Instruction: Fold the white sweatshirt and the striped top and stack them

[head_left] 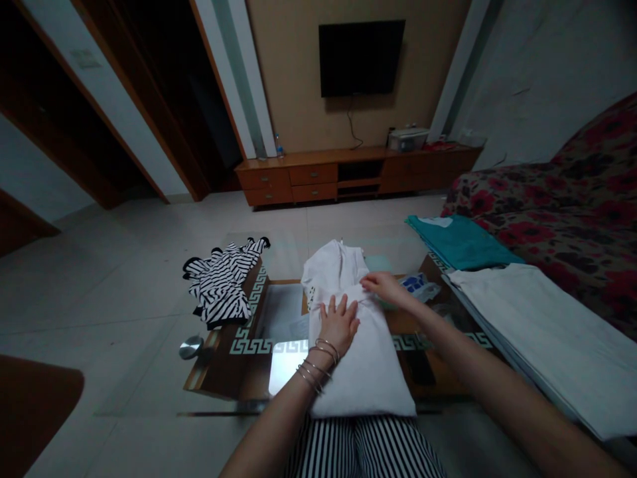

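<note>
A white garment (365, 362) lies partly folded on the glass coffee table (233, 358) in front of me. My left hand (339, 323), bangles at its wrist, lies flat on the cloth with fingers spread. My right hand (384, 285) pinches the edge of a fold near the garment's upper part, which is still bunched at the table's far side. My striped trousers (365, 448) show at the bottom.
A black-and-white striped garment (223, 285) hangs over the table's left corner. A teal garment (460, 240) and a pale one (552, 335) lie flat on the right beside a floral sofa (572, 192). A TV (361, 57) and wooden cabinet (348, 174) stand ahead.
</note>
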{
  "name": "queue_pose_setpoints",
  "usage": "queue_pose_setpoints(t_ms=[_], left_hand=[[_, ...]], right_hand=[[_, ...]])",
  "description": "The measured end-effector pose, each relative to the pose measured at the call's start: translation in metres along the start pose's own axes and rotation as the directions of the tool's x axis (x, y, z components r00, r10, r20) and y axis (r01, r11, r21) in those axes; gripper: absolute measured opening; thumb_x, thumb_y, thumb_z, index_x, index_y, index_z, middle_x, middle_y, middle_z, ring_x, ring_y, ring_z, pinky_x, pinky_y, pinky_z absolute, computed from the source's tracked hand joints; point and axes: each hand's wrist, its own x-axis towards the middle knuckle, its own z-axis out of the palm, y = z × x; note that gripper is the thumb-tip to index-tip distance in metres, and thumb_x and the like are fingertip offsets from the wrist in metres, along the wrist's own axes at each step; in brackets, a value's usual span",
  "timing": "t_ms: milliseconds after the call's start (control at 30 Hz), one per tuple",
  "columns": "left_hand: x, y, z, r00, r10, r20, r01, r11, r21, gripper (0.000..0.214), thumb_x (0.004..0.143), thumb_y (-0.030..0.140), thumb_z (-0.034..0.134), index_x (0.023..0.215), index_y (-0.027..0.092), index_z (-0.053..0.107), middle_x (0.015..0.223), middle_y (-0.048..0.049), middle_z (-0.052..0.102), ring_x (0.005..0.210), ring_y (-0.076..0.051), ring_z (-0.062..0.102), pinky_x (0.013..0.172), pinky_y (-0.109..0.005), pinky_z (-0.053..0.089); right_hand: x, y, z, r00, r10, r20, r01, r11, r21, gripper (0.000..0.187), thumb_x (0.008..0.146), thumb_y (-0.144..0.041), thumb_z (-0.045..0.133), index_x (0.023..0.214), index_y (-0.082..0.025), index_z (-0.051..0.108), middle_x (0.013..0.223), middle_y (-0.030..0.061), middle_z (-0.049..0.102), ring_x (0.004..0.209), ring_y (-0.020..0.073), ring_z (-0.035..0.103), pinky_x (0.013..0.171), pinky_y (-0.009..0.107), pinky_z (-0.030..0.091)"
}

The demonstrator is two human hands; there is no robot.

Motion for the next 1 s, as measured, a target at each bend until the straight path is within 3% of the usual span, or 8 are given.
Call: queue_pose_setpoints(t_ms=[100, 267, 467, 600, 767, 833, 900, 1000], left_hand=[[-0.002, -0.001, 0.003, 0.999, 0.01, -0.043, -0.01, 1.0, 0.002, 0.048, 0.094, 0.038, 0.041, 0.141, 0.031, 0.042, 0.153, -0.0061, 0.031, 0.141, -0.036, 0.021, 0.109, -0.066, 0.018], [0.001, -0.006, 0.008, 0.997, 0.002, -0.079, -0.004, 1.0, -0.028, 0.05, 0.092, 0.037, 0.045, 0.141, 0.031, 0.042, 0.152, -0.006, 0.034, 0.14, -0.037, 0.022, 0.108, -0.068, 0.019], [0.001, -0.009, 0.016, 0.993, -0.055, -0.104, 0.052, 0.998, -0.028, 0.056, 0.09, 0.043, 0.047, 0.143, 0.027, 0.041, 0.156, -0.0083, 0.025, 0.142, -0.04, 0.014, 0.108, -0.068, 0.021], [0.002, -0.007, 0.013, 0.992, -0.079, -0.098, 0.077, 0.997, -0.025, 0.052, 0.091, 0.045, 0.043, 0.141, 0.029, 0.044, 0.156, -0.0056, 0.024, 0.143, -0.04, 0.012, 0.109, -0.069, 0.017], [0.002, -0.006, 0.012, 0.994, -0.084, -0.073, 0.083, 0.996, -0.016, 0.051, 0.091, 0.043, 0.044, 0.139, 0.028, 0.046, 0.153, -0.0072, 0.031, 0.142, -0.039, 0.016, 0.109, -0.068, 0.015], [0.003, -0.004, 0.011, 0.991, -0.091, -0.093, 0.09, 0.996, -0.012, 0.05, 0.091, 0.042, 0.046, 0.139, 0.027, 0.046, 0.153, -0.0081, 0.031, 0.141, -0.039, 0.017, 0.11, -0.066, 0.015], [0.003, -0.003, 0.01, 0.988, -0.1, -0.115, 0.098, 0.995, -0.025, 0.051, 0.09, 0.039, 0.049, 0.138, 0.024, 0.047, 0.152, -0.0102, 0.032, 0.14, -0.04, 0.019, 0.11, -0.066, 0.016], [0.002, -0.004, 0.007, 0.989, -0.053, -0.141, 0.038, 0.994, -0.104, 0.047, 0.09, 0.032, 0.049, 0.133, 0.014, 0.051, 0.147, -0.0161, 0.04, 0.137, -0.042, 0.025, 0.109, -0.065, 0.018]], right_hand=[[0.077, 0.002, -0.018, 0.991, 0.076, -0.107, -0.083, 0.994, -0.065, 0.028, 0.089, -0.022, 0.047, 0.099, -0.011, 0.071, 0.101, 0.0104, 0.069, 0.091, 0.0185, 0.061, 0.081, 0.023, 0.041], [0.189, 0.004, -0.003, 0.988, 0.138, -0.065, -0.141, 0.989, -0.044, 0.037, 0.081, -0.01, 0.053, 0.115, -0.012, 0.067, 0.12, 0.012, 0.063, 0.111, 0.0201, 0.056, 0.096, 0.024, 0.038], [0.23, 0.007, 0.016, 0.971, 0.239, 0.017, -0.239, 0.971, 0.004, 0.028, 0.075, -0.023, 0.068, 0.098, -0.007, 0.07, 0.095, 0.0144, 0.068, 0.092, 0.0211, 0.062, 0.085, 0.026, 0.044], [0.222, -0.008, -0.004, 0.975, 0.215, 0.063, -0.218, 0.975, 0.039, 0.019, 0.074, -0.023, 0.066, 0.081, -0.006, 0.069, 0.068, 0.005, 0.062, 0.065, 0.0142, 0.055, 0.065, 0.023, 0.042], [0.185, -0.058, -0.066, 1.0, 0.024, -0.021, -0.022, 0.996, 0.082, 0.023, 0.083, -0.029, 0.054, 0.079, -0.009, 0.066, 0.072, -0.0007, 0.056, 0.067, 0.0097, 0.048, 0.062, 0.017, 0.035], [0.145, -0.082, -0.085, 0.983, -0.162, -0.084, 0.166, 0.985, 0.05, 0.023, 0.084, -0.029, 0.053, 0.078, -0.01, 0.065, 0.075, 0.0, 0.056, 0.072, 0.011, 0.049, 0.066, 0.018, 0.036], [0.086, -0.1, -0.092, 0.919, -0.369, -0.143, 0.371, 0.929, -0.012, 0.025, 0.087, -0.031, 0.052, 0.082, -0.011, 0.065, 0.08, 0.0024, 0.057, 0.079, 0.0131, 0.05, 0.073, 0.02, 0.037], [-0.023, -0.108, -0.068, 0.82, -0.559, -0.125, 0.55, 0.829, -0.098, 0.03, 0.094, -0.031, 0.042, 0.096, -0.015, 0.067, 0.092, 0.0063, 0.058, 0.085, 0.0147, 0.051, 0.075, 0.024, 0.038]])
